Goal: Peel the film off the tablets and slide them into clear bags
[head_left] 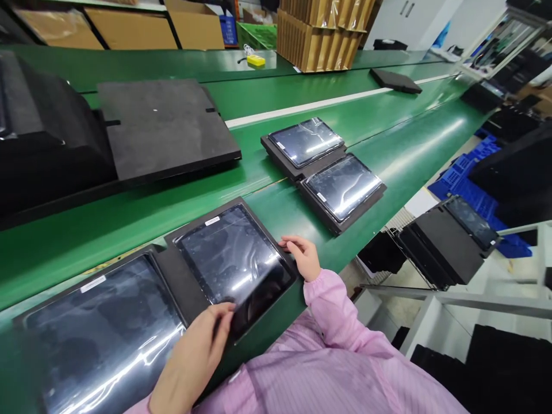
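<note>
A black foam tray [185, 282] lies along the near edge of the green bench, with two film-covered screen panels in its recesses. One is the left panel [107, 339] and the other is the right panel [233, 253]; both bear a small white label. My left hand [194, 356] reaches over the tray, thumb and forefinger pinched together at the near edge of the right panel; what lies between the fingertips cannot be made out. At the tray's right side, my right hand [304, 256] has its fingers bent around the edge.
A second foam tray [302, 172] with two screen panels lies farther right. A larger black foam slab [168, 126] and dark stacked pieces stand at the left. Cardboard dividers [323, 34] and a yellow device [256, 60] sit behind. More trays rest on a wire rack [390, 233] at right.
</note>
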A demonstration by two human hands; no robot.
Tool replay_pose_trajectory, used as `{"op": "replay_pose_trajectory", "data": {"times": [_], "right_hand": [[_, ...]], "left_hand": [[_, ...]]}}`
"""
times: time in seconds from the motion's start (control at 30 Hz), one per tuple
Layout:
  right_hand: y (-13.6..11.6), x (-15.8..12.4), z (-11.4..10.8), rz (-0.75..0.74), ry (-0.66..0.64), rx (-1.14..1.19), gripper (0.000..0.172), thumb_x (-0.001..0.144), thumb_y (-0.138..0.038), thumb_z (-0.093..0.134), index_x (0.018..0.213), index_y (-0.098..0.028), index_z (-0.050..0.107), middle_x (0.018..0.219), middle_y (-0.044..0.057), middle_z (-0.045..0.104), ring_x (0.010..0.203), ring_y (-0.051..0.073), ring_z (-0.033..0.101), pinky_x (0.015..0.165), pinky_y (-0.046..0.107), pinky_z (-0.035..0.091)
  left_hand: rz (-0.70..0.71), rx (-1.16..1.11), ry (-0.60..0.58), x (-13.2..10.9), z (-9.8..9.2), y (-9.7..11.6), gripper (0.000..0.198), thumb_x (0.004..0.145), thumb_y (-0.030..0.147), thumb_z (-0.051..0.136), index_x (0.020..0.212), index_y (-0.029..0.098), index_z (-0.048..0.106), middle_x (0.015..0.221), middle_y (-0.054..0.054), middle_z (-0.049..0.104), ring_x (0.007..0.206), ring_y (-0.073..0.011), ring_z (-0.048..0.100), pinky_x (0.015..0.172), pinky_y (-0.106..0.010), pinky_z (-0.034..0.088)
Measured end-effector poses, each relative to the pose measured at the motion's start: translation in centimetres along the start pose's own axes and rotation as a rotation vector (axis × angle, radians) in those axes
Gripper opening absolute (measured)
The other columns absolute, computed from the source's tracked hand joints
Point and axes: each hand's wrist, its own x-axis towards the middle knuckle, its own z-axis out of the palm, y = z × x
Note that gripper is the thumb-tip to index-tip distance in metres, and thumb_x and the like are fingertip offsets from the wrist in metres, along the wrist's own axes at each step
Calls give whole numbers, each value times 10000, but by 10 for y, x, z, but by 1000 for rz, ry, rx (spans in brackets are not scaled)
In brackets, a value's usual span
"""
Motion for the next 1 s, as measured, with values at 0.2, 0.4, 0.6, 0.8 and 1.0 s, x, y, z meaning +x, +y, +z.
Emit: {"op": "replay_pose_trajectory", "data": {"times": [0.2, 0.4, 0.6, 0.8, 1.0], "right_hand": [[2, 1, -6, -15, 96, 27, 282, 819, -449, 584, 861, -195, 699, 744, 51, 738, 645, 172, 689, 660, 340, 592], [-14, -11, -3, -26, -33, -35, 270, 823, -424, 618, 934, -201, 723, 766, 42, 755, 563, 149, 649, 576, 312, 574], [-36, -19, 1, -16, -194, -166, 322, 862, -396, 598, 1088, -201, 719, 849, 55, 785, 619, 159, 686, 649, 322, 596], [-50, -10, 5, 3, -259, -329, 447, 871, -365, 585, 1267, -164, 636, 810, 55, 775, 576, 163, 673, 594, 300, 573], [-62, -17, 33, -278, -366, -613, 513, 845, -121, 503, 1337, -233, 594, 886, 27, 774, 659, 167, 708, 678, 290, 582]], "left_hand": [[-146, -176, 58, -21, -11, -15, 380, 965, 505, 339, 759, 262, 547, 1189, -58, 746, 1027, -216, 732, 824, -284, 608], [105, 80, -1, -29, -4, -23, 327, 928, 431, 434, 768, 262, 663, 1292, -52, 696, 1117, -239, 691, 958, -354, 568], [248, 216, 25, -23, -2, -26, 306, 942, 356, 410, 978, 314, 710, 1210, -12, 732, 1153, -241, 663, 1081, -482, 475], [28, 402, 319, -12, 21, -27, 539, 908, 494, 437, 1319, 173, 571, 1404, -174, 584, 1337, -343, 505, 1114, -556, 372], [66, 553, 380, -13, 36, -34, 835, 892, 608, 377, 1505, 45, 314, 1448, -253, 520, 1350, -377, 481, 1126, -545, 296]]}}
